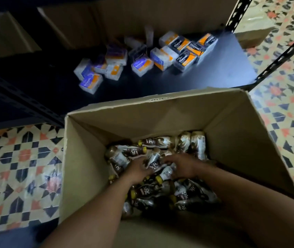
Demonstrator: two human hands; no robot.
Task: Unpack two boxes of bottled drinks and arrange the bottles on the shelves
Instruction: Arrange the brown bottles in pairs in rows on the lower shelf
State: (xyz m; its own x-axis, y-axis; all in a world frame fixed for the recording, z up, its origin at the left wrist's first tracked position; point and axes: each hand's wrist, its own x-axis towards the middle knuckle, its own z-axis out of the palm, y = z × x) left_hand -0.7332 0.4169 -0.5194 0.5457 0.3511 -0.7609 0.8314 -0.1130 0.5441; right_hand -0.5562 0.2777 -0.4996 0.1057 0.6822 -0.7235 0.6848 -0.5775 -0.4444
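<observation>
Both my arms reach down into the open brown corrugated cardboard box (160,113), a deep rectangle with smooth matte walls that sits on the glossy patterned floor tiles (17,158) against the front edge of the dark, smooth shelf board (223,72). On the box's floor the small plastic bottles (142,192) lie in one loose heap, every one on its side, each wrapped in a shiny brown-and-white sleeve with a round yellow cap. There are well over a dozen (too jumbled and blurred for an exact count), and two lie side by side toward the far right corner. My left hand (136,170) has its fingers curled round one brown-and-white bottle (154,164) near the middle of the heap. My right hand (184,167) lies just beside it, fingers bent over a paler bottle; I cannot tell whether that grip is closed. On the shelf board, toward its back edge, about a dozen small glossy white, orange and purple packets (141,66) lie scattered, blocky and tilted. One perforated metal upright (241,13) stands at the board's right back corner.
</observation>
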